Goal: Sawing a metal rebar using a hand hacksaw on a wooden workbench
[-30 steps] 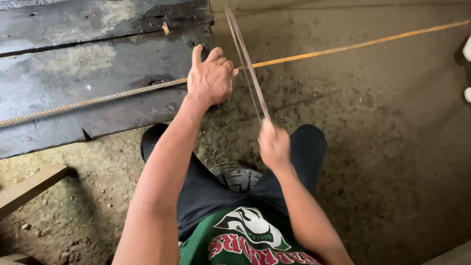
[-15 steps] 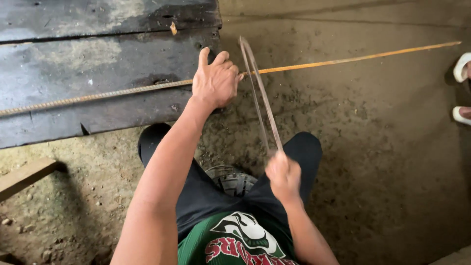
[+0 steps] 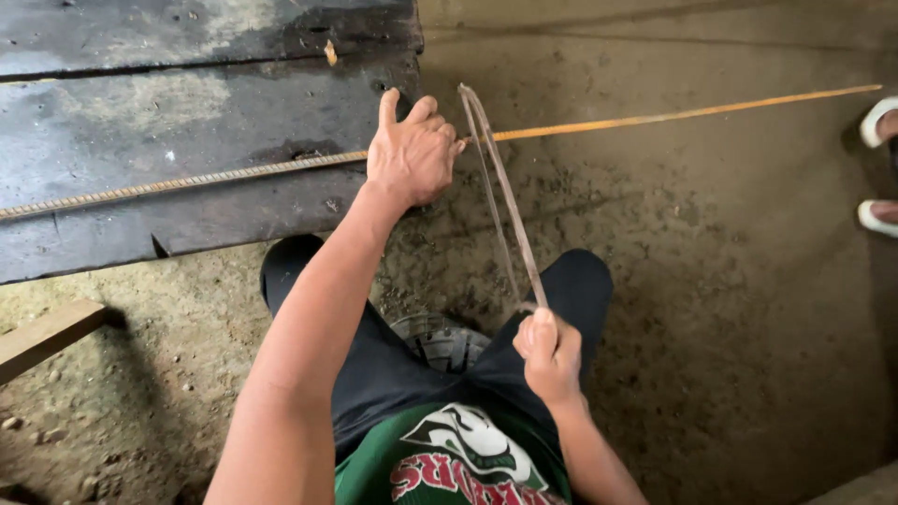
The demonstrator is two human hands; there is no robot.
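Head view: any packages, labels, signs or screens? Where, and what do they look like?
No packages, signs or screens.
Shirt print: bottom centre, on the person's green shirt; a white and black emblem above red lettering.
Nothing printed shows on the rebar, the hacksaw or the dark boards.

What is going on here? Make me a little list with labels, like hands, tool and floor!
left hand: the left hand presses down on a long ribbed steel bar at the edge of a dark wooden board
right hand: the right hand grips the near end of a thin hacksaw
saw: its far end meets the bar just beside the left hand
bar: the part past the board looks orange
floor: bare dirt
nearby: another person's sandalled feet at the right edge
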